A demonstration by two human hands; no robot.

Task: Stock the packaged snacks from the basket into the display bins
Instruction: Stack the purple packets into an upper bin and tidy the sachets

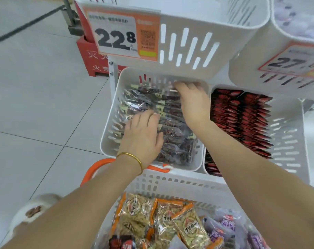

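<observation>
Both my hands are inside a white display bin (109, 126) filled with clear packets of dark red snacks (172, 135). My left hand (143, 135), a gold bangle on its wrist, lies flat on the packets near the front left. My right hand (192, 101) reaches to the back of the bin, its fingers curled over the far packets; whether it holds one I cannot tell. Below, a white basket (179, 182) with orange handles holds orange-edged snack packets (163, 218) and purple packets (222, 225).
A neighbouring bin (289, 141) at the right holds rows of red packets (242, 119). Upper white bins (194, 49) with price tags 22.8 and 27.6 overhang the lower ones. A red fire-equipment box (91, 56) stands on the tiled floor at the left.
</observation>
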